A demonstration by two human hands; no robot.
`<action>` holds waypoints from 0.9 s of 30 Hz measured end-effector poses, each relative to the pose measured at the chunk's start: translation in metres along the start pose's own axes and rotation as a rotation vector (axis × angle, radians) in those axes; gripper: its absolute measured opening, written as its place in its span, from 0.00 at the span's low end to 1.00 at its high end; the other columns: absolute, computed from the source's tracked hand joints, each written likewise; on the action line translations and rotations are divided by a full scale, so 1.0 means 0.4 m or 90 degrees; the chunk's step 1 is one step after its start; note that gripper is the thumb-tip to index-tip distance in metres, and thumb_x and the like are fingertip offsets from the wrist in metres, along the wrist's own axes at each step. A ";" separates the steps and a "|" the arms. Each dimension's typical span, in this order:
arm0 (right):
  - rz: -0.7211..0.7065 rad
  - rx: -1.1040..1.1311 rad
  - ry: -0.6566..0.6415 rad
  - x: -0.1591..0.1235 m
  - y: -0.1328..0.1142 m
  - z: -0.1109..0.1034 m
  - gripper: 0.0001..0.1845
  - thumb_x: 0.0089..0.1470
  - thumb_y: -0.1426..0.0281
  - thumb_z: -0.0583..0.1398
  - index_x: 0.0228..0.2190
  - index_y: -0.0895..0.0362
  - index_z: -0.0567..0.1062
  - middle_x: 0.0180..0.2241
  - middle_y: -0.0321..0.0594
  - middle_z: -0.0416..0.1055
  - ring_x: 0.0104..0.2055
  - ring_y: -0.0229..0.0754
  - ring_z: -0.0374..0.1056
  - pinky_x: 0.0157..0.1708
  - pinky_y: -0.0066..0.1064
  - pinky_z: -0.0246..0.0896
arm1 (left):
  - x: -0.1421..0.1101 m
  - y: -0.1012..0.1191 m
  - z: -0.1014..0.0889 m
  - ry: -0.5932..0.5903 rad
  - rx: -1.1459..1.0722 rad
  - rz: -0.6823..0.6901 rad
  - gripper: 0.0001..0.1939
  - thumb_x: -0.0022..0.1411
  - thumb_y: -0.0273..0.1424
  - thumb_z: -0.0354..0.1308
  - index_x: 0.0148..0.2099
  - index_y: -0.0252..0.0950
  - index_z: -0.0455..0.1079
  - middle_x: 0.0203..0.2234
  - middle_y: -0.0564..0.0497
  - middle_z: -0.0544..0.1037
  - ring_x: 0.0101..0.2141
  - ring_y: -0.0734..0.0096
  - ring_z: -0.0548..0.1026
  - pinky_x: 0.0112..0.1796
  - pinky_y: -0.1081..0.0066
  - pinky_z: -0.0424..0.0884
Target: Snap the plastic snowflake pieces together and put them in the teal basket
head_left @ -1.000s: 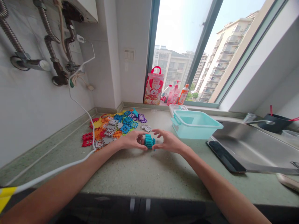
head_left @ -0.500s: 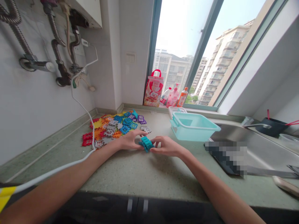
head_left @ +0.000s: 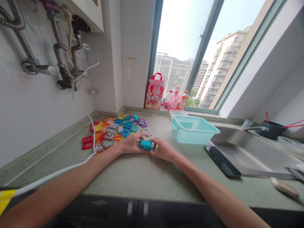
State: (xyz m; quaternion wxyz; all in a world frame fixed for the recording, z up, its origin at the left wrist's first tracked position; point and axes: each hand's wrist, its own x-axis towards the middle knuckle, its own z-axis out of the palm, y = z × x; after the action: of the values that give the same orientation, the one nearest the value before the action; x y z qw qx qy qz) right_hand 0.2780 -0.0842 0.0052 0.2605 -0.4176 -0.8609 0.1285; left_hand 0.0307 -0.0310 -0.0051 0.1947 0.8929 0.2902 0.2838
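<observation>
Teal piece [head_left: 146, 145] | left hand [head_left: 130, 143], right hand [head_left: 164, 150] holding it | speckled counter [head_left: 147, 179] | window [head_left: 181, 34] beyond

Bench [head_left: 142, 177]: grey-green speckled stone, with a rectangular stainless-steel sink [head_left: 256, 155] set in at right. Directly on it, at left: a spread heap of multicoloured notched plastic tiles [head_left: 114, 131]; just right of these, pale grey lattice plastic pieces [head_left: 146, 132]. Right of centre: a translucent turquoise plastic tub [head_left: 194, 138]. Beside the sink: a flat black rectangular slab [head_left: 222, 161]. Far right: an oblong beige object [head_left: 284, 187], unidentified.
</observation>
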 end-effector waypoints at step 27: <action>0.363 -0.244 0.159 -0.006 0.272 -0.495 0.13 0.40 0.59 0.70 0.24 0.56 0.81 0.25 0.38 0.78 0.28 0.43 0.72 0.28 0.30 0.59 | 0.003 0.001 -0.029 0.012 0.060 0.091 0.40 0.63 0.47 0.67 0.72 0.40 0.60 0.65 0.39 0.71 0.64 0.49 0.69 0.65 0.52 0.62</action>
State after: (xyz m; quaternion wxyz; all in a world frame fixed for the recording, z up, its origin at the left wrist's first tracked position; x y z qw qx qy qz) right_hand 0.4601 -0.0182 0.1212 0.2347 -0.6944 -0.6800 -0.0197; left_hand 0.0245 -0.0283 0.0044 0.1291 0.9167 0.2404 0.2919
